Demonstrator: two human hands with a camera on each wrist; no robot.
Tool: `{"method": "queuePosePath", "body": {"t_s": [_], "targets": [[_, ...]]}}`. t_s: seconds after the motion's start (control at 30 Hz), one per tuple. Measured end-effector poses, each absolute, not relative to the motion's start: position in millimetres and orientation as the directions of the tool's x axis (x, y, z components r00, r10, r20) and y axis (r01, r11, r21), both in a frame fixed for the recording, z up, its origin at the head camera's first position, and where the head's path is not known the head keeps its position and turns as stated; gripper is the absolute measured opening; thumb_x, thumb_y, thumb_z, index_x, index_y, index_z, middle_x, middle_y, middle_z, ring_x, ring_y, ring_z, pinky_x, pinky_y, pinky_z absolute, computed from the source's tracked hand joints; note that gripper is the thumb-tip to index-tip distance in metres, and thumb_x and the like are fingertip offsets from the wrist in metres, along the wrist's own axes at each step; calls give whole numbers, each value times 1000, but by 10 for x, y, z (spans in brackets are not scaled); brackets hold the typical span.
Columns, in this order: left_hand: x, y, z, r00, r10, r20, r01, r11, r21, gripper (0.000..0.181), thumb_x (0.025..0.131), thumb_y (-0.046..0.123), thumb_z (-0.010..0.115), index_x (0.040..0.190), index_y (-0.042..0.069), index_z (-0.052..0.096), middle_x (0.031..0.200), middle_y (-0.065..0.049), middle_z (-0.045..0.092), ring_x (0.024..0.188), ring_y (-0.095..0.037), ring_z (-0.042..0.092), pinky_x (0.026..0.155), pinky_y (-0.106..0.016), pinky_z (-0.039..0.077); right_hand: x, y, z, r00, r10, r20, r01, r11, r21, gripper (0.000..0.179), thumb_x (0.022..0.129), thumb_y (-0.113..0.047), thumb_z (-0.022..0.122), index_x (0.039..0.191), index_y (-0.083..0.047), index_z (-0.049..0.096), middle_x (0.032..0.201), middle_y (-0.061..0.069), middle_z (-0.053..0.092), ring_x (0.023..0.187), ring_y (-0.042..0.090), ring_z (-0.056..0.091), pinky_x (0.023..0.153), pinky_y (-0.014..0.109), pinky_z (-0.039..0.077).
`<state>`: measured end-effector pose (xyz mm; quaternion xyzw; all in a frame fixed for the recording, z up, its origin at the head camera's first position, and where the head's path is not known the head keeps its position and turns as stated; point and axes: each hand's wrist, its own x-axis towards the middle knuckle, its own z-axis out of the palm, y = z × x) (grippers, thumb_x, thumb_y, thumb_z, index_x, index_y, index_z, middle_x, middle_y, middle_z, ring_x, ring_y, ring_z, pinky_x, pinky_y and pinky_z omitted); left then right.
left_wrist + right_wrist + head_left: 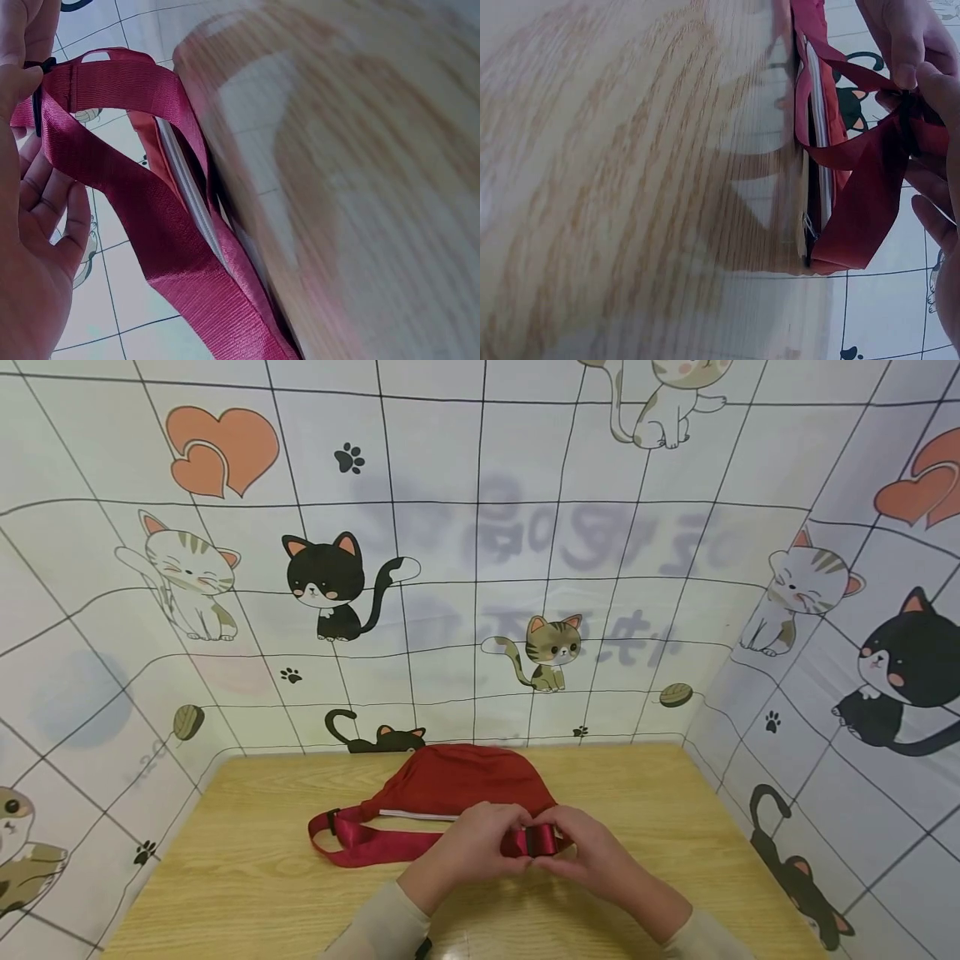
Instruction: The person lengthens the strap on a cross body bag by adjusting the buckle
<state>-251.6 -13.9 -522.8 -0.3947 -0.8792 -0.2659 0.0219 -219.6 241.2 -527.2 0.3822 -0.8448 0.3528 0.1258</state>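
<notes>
A red waist bag point(472, 781) lies on the table with its white zipper point(416, 815) toward me. Its dark red strap point(390, 847) loops out in front and to the left. My left hand point(480, 839) and right hand point(596, 852) meet at the bag's right front, raised off the table. Between them a section of strap runs through a black slide buckle point(530, 841). Each hand pinches the strap beside this buckle between thumb and fingers. In the left wrist view the strap point(142, 217) hangs from the fingers in a twisted loop. Fingers partly cover the buckle in the right wrist view.
The wood-grain table point(270, 893) carries the bag. A second black strap fitting point(333, 820) sits at the left end of the loop. Near the left sleeve a small dark piece point(423, 947) shows at the bottom edge. Cat-printed sheeting point(442, 543) encloses the back and sides.
</notes>
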Motion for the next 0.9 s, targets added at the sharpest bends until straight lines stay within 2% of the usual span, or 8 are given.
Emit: {"method": "queuePosePath", "body": {"t_s": [0.1, 0.27, 0.37, 0.5, 0.6, 0.67, 0.8, 0.9], "targets": [[-2521, -126, -5233, -678, 686, 265, 720, 548, 425, 43, 92, 39, 90, 126, 24, 70, 103, 11, 75, 90, 2, 60, 91, -27, 52, -2197, 2392, -5245, -643, -560, 523, -765, 434, -475, 49, 88, -20, 96, 130, -16, 70, 122, -5, 70, 102, 11, 64, 75, 34, 64], [-2528, -123, -5248, -670, 686, 284, 731, 542, 416, 43, 91, 39, 91, 125, 24, 69, 103, 16, 74, 92, 3, 62, 93, -27, 53, -2207, 2378, -5199, -605, -565, 561, -796, 407, -448, 52, 84, -14, 99, 127, -15, 70, 119, -3, 68, 100, 12, 62, 71, 34, 64], [-2525, -136, -5252, -680, 678, 280, 721, 545, 429, 44, 91, 39, 91, 125, 25, 68, 105, 17, 74, 95, 2, 63, 93, -28, 54, -2212, 2395, -5184, -624, -559, 546, -781, 411, -471, 50, 85, -14, 99, 127, -15, 71, 119, -5, 68, 99, 11, 63, 71, 35, 64], [-2514, -158, -5251, -695, 668, 265, 702, 551, 452, 45, 92, 38, 91, 127, 24, 67, 108, 14, 75, 100, -1, 65, 95, -29, 55, -2213, 2463, -5190, -670, -530, 520, -741, 435, -511, 46, 87, -18, 98, 125, -19, 72, 119, -8, 69, 101, 11, 66, 79, 37, 63], [-2513, -172, -5244, -704, 662, 257, 690, 552, 469, 45, 92, 37, 91, 127, 24, 66, 109, 12, 75, 102, -3, 66, 96, -30, 55, -2222, 2518, -5194, -676, -518, 525, -737, 445, -509, 44, 88, -20, 97, 125, -21, 72, 119, -10, 69, 105, 12, 66, 88, 40, 61], [-2517, -177, -5247, -706, 661, 255, 686, 547, 480, 45, 92, 37, 91, 127, 25, 66, 110, 11, 75, 102, -4, 66, 95, -29, 55, -2223, 2543, -5192, -674, -514, 530, -738, 449, -504, 44, 89, -20, 97, 125, -22, 72, 120, -10, 69, 108, 10, 66, 93, 36, 60], [-2532, -177, -5271, -703, 663, 258, 687, 538, 488, 44, 92, 36, 91, 127, 25, 67, 109, 12, 74, 101, -4, 66, 93, -28, 55, -2223, 2535, -5166, -648, -528, 549, -761, 432, -484, 45, 87, -18, 97, 125, -19, 72, 119, -9, 70, 108, 11, 67, 94, 35, 59], [-2533, -163, -5277, -691, 670, 273, 703, 535, 469, 44, 92, 37, 91, 127, 24, 67, 108, 11, 75, 100, -4, 66, 94, -28, 55, -2223, 2503, -5134, -619, -554, 557, -785, 414, -461, 49, 86, -16, 98, 127, -15, 72, 120, -5, 70, 106, 11, 66, 88, 33, 60]]}}
